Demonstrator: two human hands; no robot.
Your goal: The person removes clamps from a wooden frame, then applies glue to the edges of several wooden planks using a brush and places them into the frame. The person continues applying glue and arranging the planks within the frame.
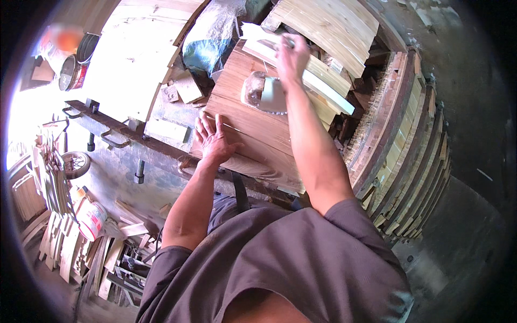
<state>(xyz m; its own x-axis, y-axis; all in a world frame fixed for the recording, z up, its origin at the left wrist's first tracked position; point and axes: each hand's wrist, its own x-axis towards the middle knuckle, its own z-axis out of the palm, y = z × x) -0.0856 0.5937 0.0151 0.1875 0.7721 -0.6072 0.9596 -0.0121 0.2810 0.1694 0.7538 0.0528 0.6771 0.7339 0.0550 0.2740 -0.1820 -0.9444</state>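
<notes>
My left hand (214, 142) lies with spread fingers on a broad reddish-brown wooden board (258, 137) in front of me. My right hand (293, 58) is farther off, its fingers closed over a pale wooden strip (328, 92) with a bright white edge. What the fingers pinch is blurred and partly hidden. A pale, jagged-ended piece (256, 32) shows just left of those fingers. Under my right forearm, a brown-crusted container (254, 89) with a whitish inside stands on the board, partly covered by the arm.
Wooden panels (328, 27) lie at the far right, beside a curved stack of boards (401, 140). A metal bar (156, 148) with handles and bolts runs along the left. Wood offcuts (186, 87) and a blue-white plastic bag (210, 46) lie beyond my left hand. A bucket (92, 219) stands lower left.
</notes>
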